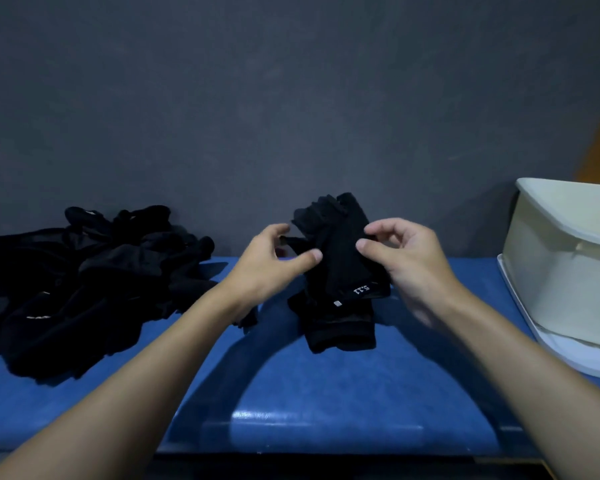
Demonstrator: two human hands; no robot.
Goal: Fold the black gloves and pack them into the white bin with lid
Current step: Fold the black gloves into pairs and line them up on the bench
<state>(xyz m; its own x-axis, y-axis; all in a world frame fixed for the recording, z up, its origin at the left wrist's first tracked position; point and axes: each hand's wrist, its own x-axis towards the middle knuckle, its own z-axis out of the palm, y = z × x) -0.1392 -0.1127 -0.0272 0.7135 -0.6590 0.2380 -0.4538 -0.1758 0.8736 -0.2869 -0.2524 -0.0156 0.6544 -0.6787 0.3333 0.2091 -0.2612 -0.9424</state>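
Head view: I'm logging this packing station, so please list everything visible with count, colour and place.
held gloves: seemingly two stacked, black, centre of bench
glove pile: count unclear, black, left on bench
bin: one, white, right edge, no lid on top
lid: one, white, flat under the bin
bench: one, blue, foreground
wall: one, dark grey, behind
left hand: one, pinches held gloves' left edge
right hand: one, pinches their right edge

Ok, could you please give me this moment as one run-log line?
step: folding | left hand: pinches glove | right hand: pinches glove | glove pile: left on blue surface | white bin: right, open
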